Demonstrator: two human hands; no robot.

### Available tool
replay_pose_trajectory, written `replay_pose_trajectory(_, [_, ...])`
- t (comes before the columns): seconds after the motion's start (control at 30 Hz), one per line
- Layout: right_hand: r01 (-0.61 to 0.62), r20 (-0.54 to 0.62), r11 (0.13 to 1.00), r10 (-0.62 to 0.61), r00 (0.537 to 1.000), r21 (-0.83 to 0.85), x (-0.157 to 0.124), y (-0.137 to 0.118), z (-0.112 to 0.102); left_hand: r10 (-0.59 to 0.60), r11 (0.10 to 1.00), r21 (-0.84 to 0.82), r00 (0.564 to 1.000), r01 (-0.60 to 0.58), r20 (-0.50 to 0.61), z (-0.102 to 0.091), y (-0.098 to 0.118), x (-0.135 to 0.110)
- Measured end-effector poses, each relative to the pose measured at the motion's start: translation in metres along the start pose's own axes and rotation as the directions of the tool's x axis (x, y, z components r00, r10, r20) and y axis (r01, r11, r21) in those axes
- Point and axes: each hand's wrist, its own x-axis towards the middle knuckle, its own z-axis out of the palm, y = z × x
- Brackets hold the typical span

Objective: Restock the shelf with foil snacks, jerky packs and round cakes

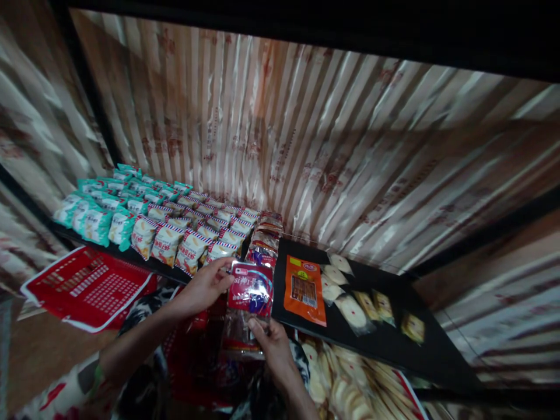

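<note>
Snack packet (250, 294), red-labelled, is pinched at opposite edges by left hand (207, 287) and right hand (273, 345), likely to stay flat.

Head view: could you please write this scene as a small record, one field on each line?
Left hand: holds the red packet by its upper left side
Right hand: holds its lower right side, thumb on the front
Black shelf, left to right: teal packets, striped-top packets, row of dark packets, orange packet, pale packets, yellow packets
Red basket: below the shelf's left end
</note>
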Motion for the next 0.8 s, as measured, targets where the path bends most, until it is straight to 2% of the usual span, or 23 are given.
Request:
replay_pose_trajectory(0.1, [-0.028, -0.061, 0.993, 0.035, 0.998, 0.112, 0.006, -0.007, -0.004, -0.106, 0.979, -0.178, 0.994, 0.104, -0.003, 0.012, -0.011, 0.006])
replay_pose_trajectory(0.2, [-0.015, -0.089, 0.984, 0.031, 0.996, 0.177, 0.012, -0.012, -0.009, -0.173, 0.954, -0.227, 0.978, 0.197, 0.119, 0.026, -0.016, 0.006])
replay_pose_trajectory(0.3, [-0.007, -0.117, 0.982, 0.029, 0.993, 0.187, 0.020, -0.019, -0.015, -0.135, 0.949, -0.243, 0.955, 0.201, 0.265, 0.042, -0.017, 0.005])
replay_pose_trajectory(0.37, [0.002, -0.142, 0.983, 0.024, 0.990, 0.182, 0.027, -0.026, -0.021, -0.083, 0.946, -0.275, 0.950, 0.170, 0.302, 0.052, -0.016, 0.010])
replay_pose_trajectory(0.47, [0.056, -0.216, 0.984, -0.018, 0.976, 0.171, 0.043, -0.039, -0.033, -0.112, 0.954, -0.255, 0.975, 0.160, 0.192, 0.064, -0.011, 0.029])
replay_pose_trajectory(0.57, [0.137, -0.335, 0.985, -0.095, 0.937, 0.103, 0.066, -0.053, -0.049, -0.097, 0.971, -0.212, 0.993, 0.109, 0.063, 0.073, -0.002, 0.056])
replay_pose_trajectory(0.7, [0.241, -0.445, 0.967, -0.251, 0.860, -0.079, 0.104, -0.071, -0.076, -0.025, 0.982, -0.188, 1.000, 0.024, -0.005, 0.082, 0.011, 0.093])
replay_pose_trajectory(0.8, [0.269, -0.468, 0.958, -0.284, 0.837, -0.101, 0.134, -0.085, -0.093, -0.012, 0.993, -0.116, 0.998, 0.005, -0.063, 0.084, 0.018, 0.119])
